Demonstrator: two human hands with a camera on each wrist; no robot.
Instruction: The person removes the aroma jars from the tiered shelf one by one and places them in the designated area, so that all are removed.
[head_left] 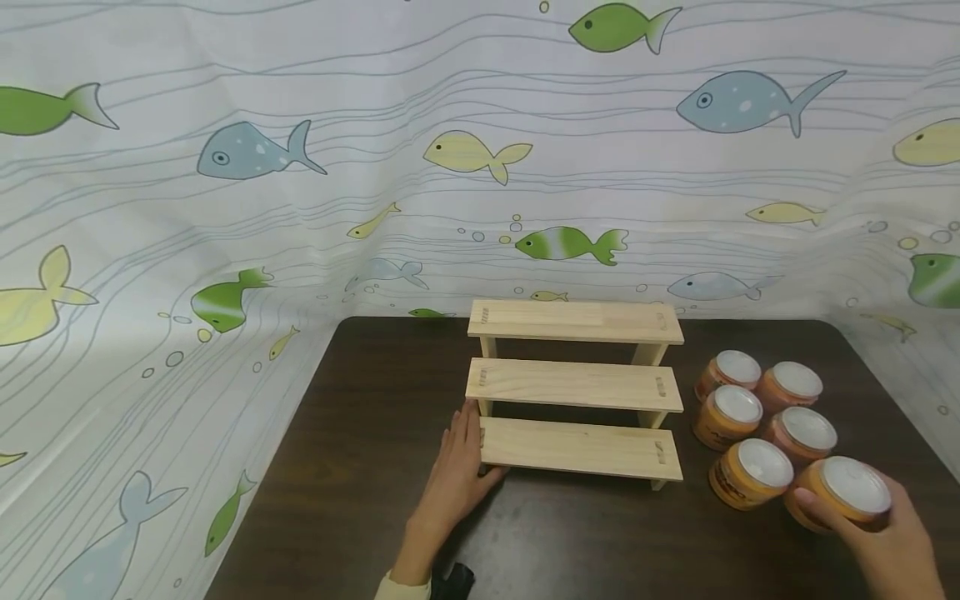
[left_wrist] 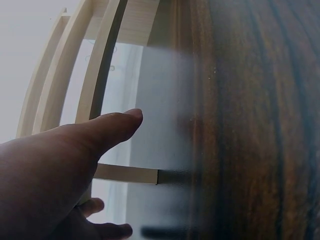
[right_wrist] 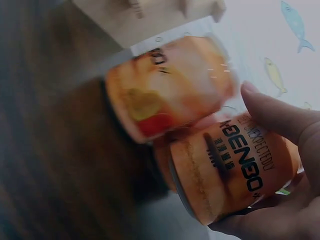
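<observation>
A three-step wooden riser [head_left: 575,384] stands at the middle of a dark wooden table [head_left: 360,467]. My left hand [head_left: 459,471] lies flat against the left end of its lowest step [head_left: 577,448], fingers straight; in the left wrist view the thumb [left_wrist: 107,129] reaches toward the riser's slats [left_wrist: 95,75]. Several orange cans with white lids [head_left: 757,417] stand in a cluster to the right of the riser. My right hand [head_left: 881,533] grips the nearest can [head_left: 843,493] from the side; in the right wrist view that can [right_wrist: 232,172] sits in the palm, with another can [right_wrist: 167,97] behind it.
A white curtain printed with fish [head_left: 375,167] hangs behind and to both sides of the table. Bare table surface lies in front of the riser and to its left. The table's right edge runs close to the cans.
</observation>
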